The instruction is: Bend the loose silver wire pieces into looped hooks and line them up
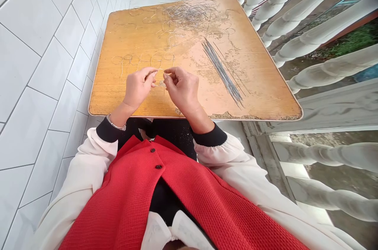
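Note:
My left hand and my right hand are close together just above the worn wooden tabletop, their fingertips pinching a thin wire between them. Most of the wire's length is too fine to follow. A row of small wire loops lies just beyond my hands. Farther right is a bundle of straight wires, laid side by side. A tangled heap of wire sits at the far edge, with loose loops scattered around it.
A small patch of glittery bits lies under my fingers. White tiles form a wall along the left side. A white balustrade runs along the right. My red vest and pale sleeves fill the bottom of the view.

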`<state>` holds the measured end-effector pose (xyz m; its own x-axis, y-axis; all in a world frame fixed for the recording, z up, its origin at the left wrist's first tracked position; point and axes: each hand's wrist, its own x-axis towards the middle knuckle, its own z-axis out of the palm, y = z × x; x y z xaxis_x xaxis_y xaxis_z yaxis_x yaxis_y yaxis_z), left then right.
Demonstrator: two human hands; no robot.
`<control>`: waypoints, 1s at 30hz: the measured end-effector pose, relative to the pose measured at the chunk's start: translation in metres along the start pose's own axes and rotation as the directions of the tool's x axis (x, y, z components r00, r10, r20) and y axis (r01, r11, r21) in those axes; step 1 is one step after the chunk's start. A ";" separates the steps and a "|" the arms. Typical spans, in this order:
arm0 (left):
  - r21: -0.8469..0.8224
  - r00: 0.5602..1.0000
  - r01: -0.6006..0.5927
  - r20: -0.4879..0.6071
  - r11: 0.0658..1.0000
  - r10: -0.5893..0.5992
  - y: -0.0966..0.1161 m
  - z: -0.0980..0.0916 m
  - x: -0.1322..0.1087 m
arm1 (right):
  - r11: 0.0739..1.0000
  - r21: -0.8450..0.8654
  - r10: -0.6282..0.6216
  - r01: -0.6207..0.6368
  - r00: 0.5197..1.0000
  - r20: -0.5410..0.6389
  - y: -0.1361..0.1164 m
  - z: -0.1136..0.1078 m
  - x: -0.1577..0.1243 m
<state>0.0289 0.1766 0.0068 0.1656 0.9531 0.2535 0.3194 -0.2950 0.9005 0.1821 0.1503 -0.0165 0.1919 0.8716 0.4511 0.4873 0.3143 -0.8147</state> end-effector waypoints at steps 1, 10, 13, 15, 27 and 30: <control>0.004 1.000 0.000 -0.001 1.000 0.000 -0.001 0.000 0.001 | 1.000 0.007 0.003 -0.003 1.000 0.005 0.000 -0.001 0.000; -0.038 0.993 0.092 0.077 0.995 -0.089 0.001 -0.002 0.000 | 0.966 0.198 0.159 -0.168 0.986 0.058 0.002 0.000 0.003; -0.063 0.983 0.154 0.110 0.986 -0.147 0.004 -0.002 -0.001 | 0.933 0.267 0.228 -0.239 0.971 0.072 0.001 0.001 0.005; -0.114 0.973 0.208 0.123 0.971 -0.194 0.005 0.000 -0.002 | 0.896 0.331 0.277 -0.296 0.955 0.105 0.000 0.001 0.006; -0.393 0.941 0.335 0.090 0.856 -0.327 -0.002 0.011 -0.001 | 0.761 0.476 0.340 -0.440 0.896 0.285 -0.008 -0.004 0.004; -0.346 0.949 0.312 0.084 0.885 -0.302 -0.009 0.012 0.000 | 0.753 0.477 0.342 -0.453 0.889 0.305 -0.007 -0.004 0.004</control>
<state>0.0371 0.1781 -0.0060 0.1395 0.9883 -0.0614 0.0117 0.0603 0.9981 0.1829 0.1500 -0.0071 0.0770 0.9970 0.0114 -0.1260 0.0211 -0.9918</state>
